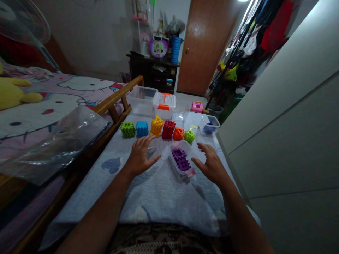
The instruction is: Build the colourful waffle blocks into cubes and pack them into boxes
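the clear box [174, 169] with pink latches is the reference; it stands uncovered on the cloth [159, 208], and the purple pieces [181, 159] lie inside it. the left hand [141, 156] is positioned left of the clear box, fingers extended, thumb set wide of them, nothing gripped. the right hand [209, 161] is positioned just right of the clear box, fingers slightly bent, thumb apart and directed at the rim, nothing gripped; contact between thumb and rim cannot be determined. beyond the clear box, a row runs left to right: green block [128, 129], blue block [142, 129], yellow block [157, 126], dark red block [168, 129], orange block [178, 133], lime block [189, 135]. a smaller tub [218, 124] containing dark purple material is located beyond and right of the clear box.
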The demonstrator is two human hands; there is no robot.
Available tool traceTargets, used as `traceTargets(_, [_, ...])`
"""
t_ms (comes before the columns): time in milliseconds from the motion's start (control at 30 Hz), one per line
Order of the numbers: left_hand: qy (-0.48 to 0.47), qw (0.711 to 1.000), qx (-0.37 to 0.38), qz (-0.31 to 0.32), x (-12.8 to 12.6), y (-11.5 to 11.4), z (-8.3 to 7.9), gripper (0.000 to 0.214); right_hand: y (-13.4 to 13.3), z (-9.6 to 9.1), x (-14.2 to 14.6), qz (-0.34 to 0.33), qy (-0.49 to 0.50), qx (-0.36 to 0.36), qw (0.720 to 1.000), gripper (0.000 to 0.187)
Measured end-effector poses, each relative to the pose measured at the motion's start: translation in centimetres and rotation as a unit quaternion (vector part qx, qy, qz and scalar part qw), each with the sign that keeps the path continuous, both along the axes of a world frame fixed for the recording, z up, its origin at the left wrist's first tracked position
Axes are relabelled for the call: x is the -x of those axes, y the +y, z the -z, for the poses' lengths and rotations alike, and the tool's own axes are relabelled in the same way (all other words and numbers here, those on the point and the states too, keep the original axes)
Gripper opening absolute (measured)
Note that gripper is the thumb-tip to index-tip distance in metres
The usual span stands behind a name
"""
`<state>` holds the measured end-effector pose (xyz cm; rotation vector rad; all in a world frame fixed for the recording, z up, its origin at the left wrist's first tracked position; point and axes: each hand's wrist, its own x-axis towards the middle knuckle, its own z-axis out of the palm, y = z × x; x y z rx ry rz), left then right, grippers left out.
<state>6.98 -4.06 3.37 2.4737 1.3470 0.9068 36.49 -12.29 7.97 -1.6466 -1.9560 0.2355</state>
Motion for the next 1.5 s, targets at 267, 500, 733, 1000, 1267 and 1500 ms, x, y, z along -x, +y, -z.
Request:
traceTargets(267, [0.197, 0.971, 0.12, -0.062, 2.1, 0.7, 2.0, 0.079, -3.8, 4.4, 4.7, 0.058, 0.022, -0.025, 0.998, 0.118])
traceTargets(500, [0.157, 0.979, 0.118, -0.058, 2.3, 1.1, 2.1, 0.082, -2.6, 5.1, 4.5, 0.078, 0.104, -0.021, 0.991, 0.098])
traceTargets(733, [0.116, 0.986, 0.116, -0.028, 2.5, 1.3, 2.2, 0.077, -1.1, 5.0, 1.7, -0.009, 0.197, 0.06, 0.978, 0.089])
traceTargets(1000, [0.117, 0.988, 0.098, -0.024, 2.2, 1.0, 1.5, 0.057, -0.3, 6.3, -0.4, -0.065, 0.324, 0.105, 0.938, 0.089])
traceTargets(1267, [0.116, 0.989, 0.086, -0.03, 2.0, 0.8, 0.6, 0.043, 0.1, 7.4, -0.6, -0.089, 0.376, 0.105, 0.916, 0.08])
traceTargets(1500, [0.108, 0.99, 0.081, -0.047, 2.5, 0.6, -0.1, 0.033, 0.7, 6.8, -0.4, -0.075, 0.364, 0.109, 0.922, 0.081])
